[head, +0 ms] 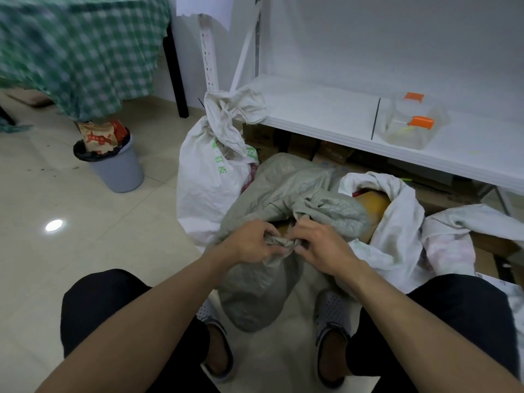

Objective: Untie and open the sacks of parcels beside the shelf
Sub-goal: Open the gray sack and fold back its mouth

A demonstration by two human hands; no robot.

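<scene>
Your left hand (251, 242) and right hand (321, 246) both pinch the bunched neck of the grey sack (283, 194), which lies on the floor between your knees. The white tied sack (209, 171) stands just behind it, beside the shelf (326, 114).

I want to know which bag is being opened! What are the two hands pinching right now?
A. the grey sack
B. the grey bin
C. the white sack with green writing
A: the left hand and right hand both grip the bunched neck of the grey sack.
</scene>
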